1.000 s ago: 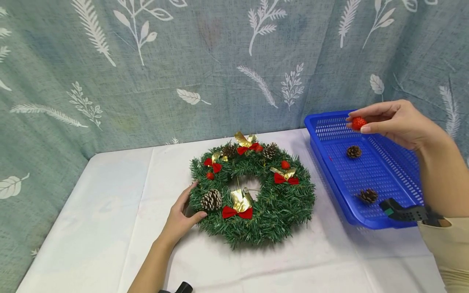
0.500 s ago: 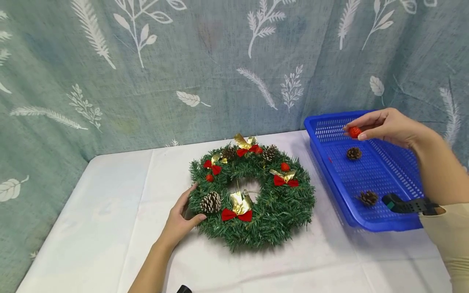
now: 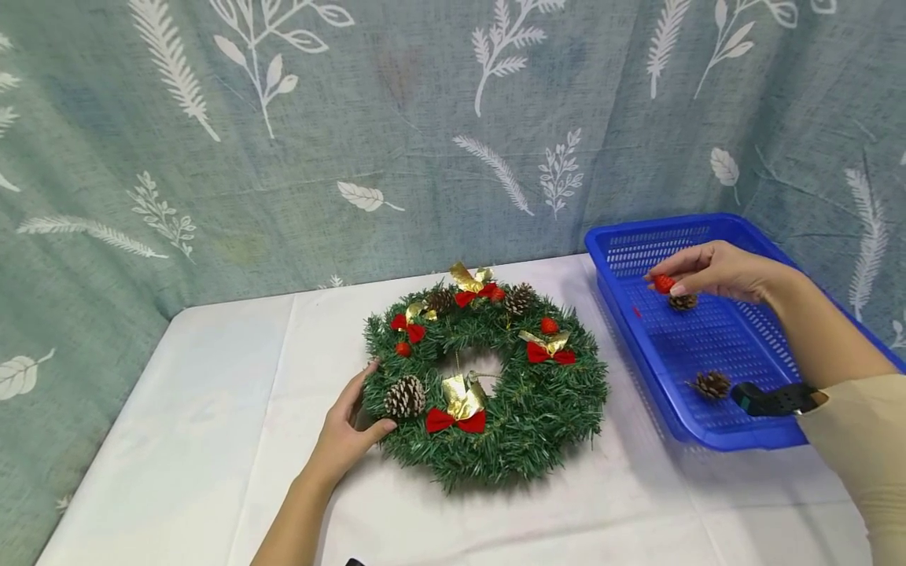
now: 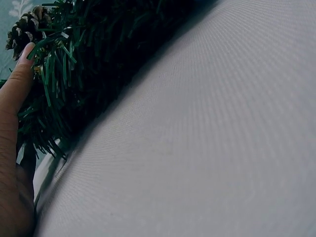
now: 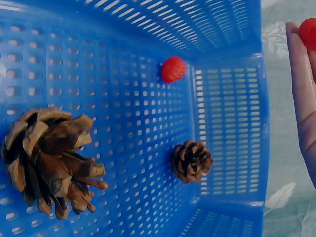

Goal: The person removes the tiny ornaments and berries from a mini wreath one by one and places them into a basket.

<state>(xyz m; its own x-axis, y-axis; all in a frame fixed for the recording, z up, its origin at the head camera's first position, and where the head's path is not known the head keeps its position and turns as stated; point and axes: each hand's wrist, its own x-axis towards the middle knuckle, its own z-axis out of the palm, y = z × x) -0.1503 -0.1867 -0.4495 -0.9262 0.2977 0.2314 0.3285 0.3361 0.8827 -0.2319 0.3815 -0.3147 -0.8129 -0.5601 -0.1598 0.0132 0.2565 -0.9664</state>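
Note:
In the head view my left hand (image 3: pixel 343 432) holds the left edge of a green Christmas wreath (image 3: pixel 538 409), thumb on top near a frosted pine cone (image 3: pixel 405 397). The left wrist view has that thumb (image 4: pixel 16 91) against the foliage; the other fingers are mostly hidden. My right hand (image 3: pixel 729 271) pinches a red berry (image 3: pixel 663 284) between thumb and fingertips, above the blue basket (image 3: pixel 736 442). Red bows with gold ribbon, such as the front bow (image 3: pixel 456 420), pine cones and red berries decorate the wreath. Its right front part shows only foliage.
Two brown pine cones, a near one (image 5: pixel 54 160) and a far one (image 5: pixel 191 161), lie in the basket with another red berry (image 5: pixel 173 69). White cloth (image 3: pixel 212 440) covers the table. A patterned grey-green curtain (image 3: pixel 396 141) hangs behind.
My right hand has moved left and lower in the head view, carrying the red berry toward the basket's left side. My left hand keeps its place on the wreath.

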